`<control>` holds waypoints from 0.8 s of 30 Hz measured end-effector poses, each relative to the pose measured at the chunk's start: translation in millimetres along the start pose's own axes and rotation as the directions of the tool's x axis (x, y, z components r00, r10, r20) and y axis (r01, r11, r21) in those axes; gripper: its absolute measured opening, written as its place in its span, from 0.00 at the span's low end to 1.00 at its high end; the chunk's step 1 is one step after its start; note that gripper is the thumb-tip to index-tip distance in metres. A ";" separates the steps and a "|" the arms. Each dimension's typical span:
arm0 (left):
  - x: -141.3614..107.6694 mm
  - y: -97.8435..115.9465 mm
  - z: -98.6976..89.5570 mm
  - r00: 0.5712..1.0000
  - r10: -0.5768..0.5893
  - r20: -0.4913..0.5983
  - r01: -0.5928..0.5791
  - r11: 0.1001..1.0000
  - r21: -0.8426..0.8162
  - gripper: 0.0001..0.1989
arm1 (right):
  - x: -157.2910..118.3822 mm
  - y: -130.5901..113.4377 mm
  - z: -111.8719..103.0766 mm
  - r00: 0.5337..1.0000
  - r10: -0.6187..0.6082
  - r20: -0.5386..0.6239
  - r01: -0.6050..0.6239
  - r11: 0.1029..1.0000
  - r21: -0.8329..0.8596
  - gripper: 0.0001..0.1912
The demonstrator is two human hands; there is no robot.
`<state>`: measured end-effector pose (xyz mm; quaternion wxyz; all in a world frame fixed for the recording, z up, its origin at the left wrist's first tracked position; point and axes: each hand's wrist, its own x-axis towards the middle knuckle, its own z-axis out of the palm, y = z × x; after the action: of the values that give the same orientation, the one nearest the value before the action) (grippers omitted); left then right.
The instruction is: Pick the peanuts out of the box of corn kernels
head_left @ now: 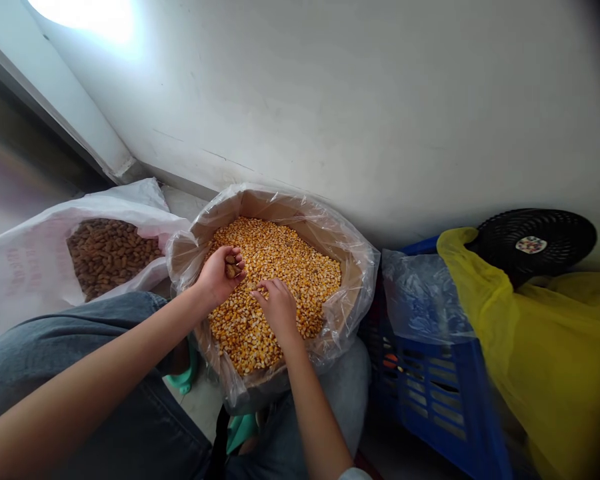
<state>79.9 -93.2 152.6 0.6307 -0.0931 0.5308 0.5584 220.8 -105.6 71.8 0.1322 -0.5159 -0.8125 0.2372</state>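
My left hand (pixel 221 275) is turned palm up over the sack, its fingers curled around a few brown peanuts (pixel 231 268) that look unshelled. Just to the right, my right hand (pixel 279 308) hovers low over the corn kernels (pixel 300 267) with thumb and fingers drawn together. Whatever sits between those fingertips is too small to make out. Loose yellow kernels fill a sack lined with clear plastic (pixel 357 267), which stands between my knees. At the left, a white woven bag (pixel 35 247) lies open, showing many peanuts in their shells (pixel 113 253).
A pale wall (pixel 330 100) rises close behind the sack. On the right stands a blue plastic crate (pixel 445 400) with a clear plastic bag (pixel 425 293) on it. Yellow mesh cloth (pixel 545 347) and a black fan (pixel 535 240) are beside it.
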 end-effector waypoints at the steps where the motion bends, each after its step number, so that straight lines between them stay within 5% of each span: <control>1: 0.8 -1.3 -0.5 1.000 -0.004 -0.001 0.004 1.000 0.003 0.07 | -2.5 -0.8 -5.2 1.000 0.003 0.007 -0.003 1.000 0.005 0.09; 11: 1.7 -13.0 2.2 1.000 -0.026 -0.010 0.026 0.999 0.041 0.06 | -14.1 -6.5 -42.4 0.981 0.179 -0.070 -0.151 0.944 0.294 0.11; 20: -1.0 -16.0 3.2 0.999 -0.042 -0.005 0.042 0.998 0.050 0.06 | -18.8 7.9 -33.8 0.944 0.321 0.079 -0.295 0.710 0.640 0.12; 24: -1.1 -21.3 2.7 0.998 -0.053 -0.016 0.054 0.997 0.050 0.07 | -22.5 0.1 -39.8 0.930 0.367 0.019 -0.259 0.618 0.742 0.11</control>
<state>98.8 -99.6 144.4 0.6436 -0.0956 0.5465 0.5272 248.9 -116.0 106.3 0.3386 -0.5674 -0.5350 0.5265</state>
